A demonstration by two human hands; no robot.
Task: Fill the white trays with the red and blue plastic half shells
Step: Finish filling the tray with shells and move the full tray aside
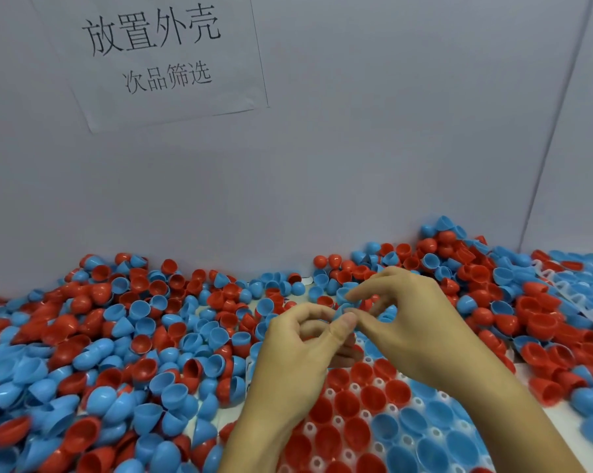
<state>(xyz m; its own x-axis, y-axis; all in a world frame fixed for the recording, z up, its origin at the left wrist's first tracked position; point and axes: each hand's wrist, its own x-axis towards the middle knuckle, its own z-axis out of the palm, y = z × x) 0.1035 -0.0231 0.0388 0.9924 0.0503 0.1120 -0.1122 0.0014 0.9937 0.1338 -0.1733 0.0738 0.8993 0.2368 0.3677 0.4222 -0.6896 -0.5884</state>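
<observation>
Glossy smooth plastic half shells (141,310), white plastic tray (395,409), matt paper sign (158,59)

Two bare hands and forearms are all that shows of the person. The left hand (298,349) and right hand (407,322) wear no gloves, rings or other jewellery. Back from the fingers (363,291), both wrists are uncovered, with no watch, strap or band on either. The forearms run bare down to the lower edge of the view, and no sleeve or cuff shows on them. The nails are short and plain, without polish; the left thumbnail (348,319) is the one seen most plainly. The hands are slightly blurred, so finer marks on them cannot be made out
</observation>
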